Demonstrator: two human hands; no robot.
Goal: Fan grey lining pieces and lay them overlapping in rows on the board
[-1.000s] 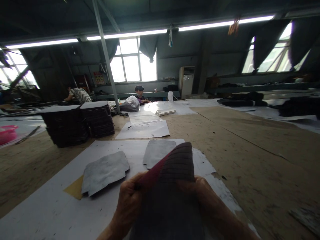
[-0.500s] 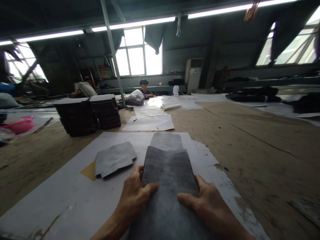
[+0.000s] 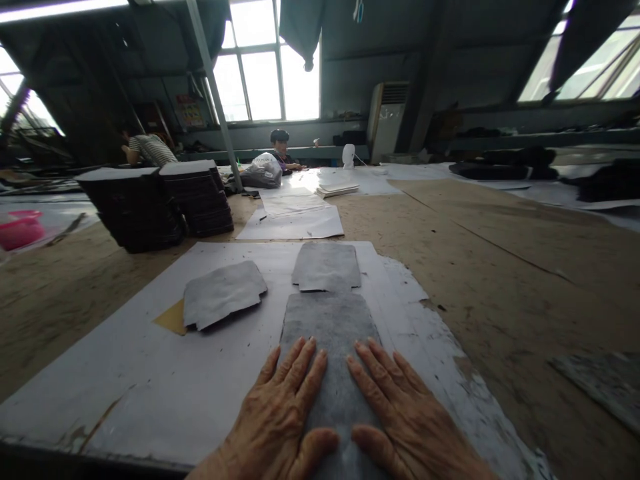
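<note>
A long grey fabric-like panel (image 3: pixel 330 317) lies flat on the white sheet (image 3: pixel 165 387) in front of me. My left hand (image 3: pixel 285 400) rests palm down on its left side, fingers stretched out. On its right side my right hand (image 3: pixel 395 400) lies flat too, fingers extended and the thumb pointing inward. Just beyond the panel's far end is a smaller grey piece (image 3: pixel 326 267) with notched corners. To the left sits another grey notched piece (image 3: pixel 225 293), partly over a yellow triangular scrap (image 3: pixel 173 318). The panel's near end is partly hidden by my hands.
Two dark stacks of cut pieces (image 3: pixel 197 200) stand at the back left. White papers (image 3: pixel 295 223) and a plastic bag (image 3: pixel 263 171) lie farther back. A pink basin (image 3: pixel 21 230) is at far left. Two people sit across the table, near a metal pole (image 3: pixel 215 93).
My hands have gone from gripping the panel's two edges, held raised, to lying flat on it. The panel is now down on the sheet, and the piece behind shows fully. The view has tilted downward.
</note>
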